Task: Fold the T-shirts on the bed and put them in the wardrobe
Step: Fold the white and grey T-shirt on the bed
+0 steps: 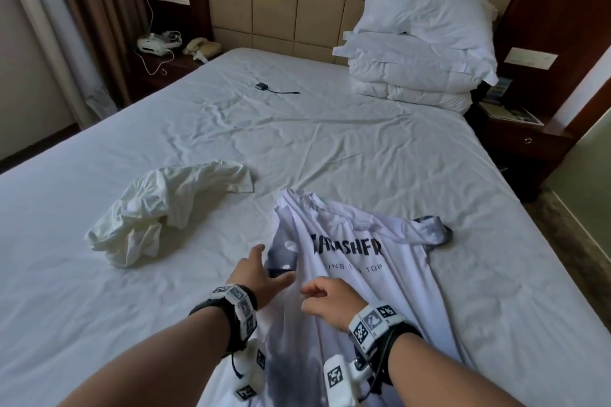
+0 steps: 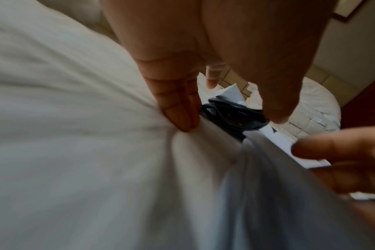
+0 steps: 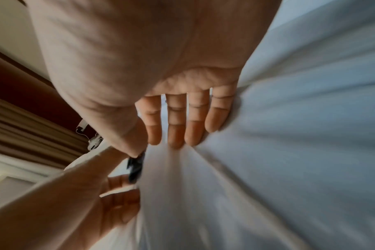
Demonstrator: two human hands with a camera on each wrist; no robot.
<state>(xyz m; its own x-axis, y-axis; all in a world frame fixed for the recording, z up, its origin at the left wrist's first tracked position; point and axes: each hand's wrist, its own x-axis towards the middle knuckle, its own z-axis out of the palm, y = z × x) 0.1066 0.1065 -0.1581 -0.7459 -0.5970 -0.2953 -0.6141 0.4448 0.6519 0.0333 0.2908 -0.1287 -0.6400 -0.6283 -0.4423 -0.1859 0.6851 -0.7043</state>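
Head view. We see a white bed (image 1: 330, 149) with two shirts on its near half. The printed shirt (image 1: 357, 261), white with dark lettering and a dark sleeve edge, lies spread in front of us and runs down to the lower edge of the picture. A crumpled plain shirt (image 1: 158, 208) lies apart, to its left. Our left hand (image 1: 256, 274) rests at the printed shirt's left edge, fingers straight and a little spread, thumb out to the side. Our right hand (image 1: 327, 302) lies on the cloth just beside it, fingers curled; whether they nip cloth we cannot tell here. Stacked pillows (image 1: 420, 43) sit at the headboard, and a small black adapter (image 1: 263, 86) with a short cable lies on the sheet, well apart from the shirts.

Left wrist view. The left fingers (image 2: 178, 108) lie pressed together, tips pushing into the white cloth (image 2: 75, 135); the thumb stands clear above a dark fold of shirt. The right hand's fingers enter from the right.

Right wrist view. The right fingers (image 3: 178, 121) are straight and close together, tips gathering the shirt (image 3: 289, 135) into creases. The left hand (image 3: 118, 203) touches the shirt's edge below.
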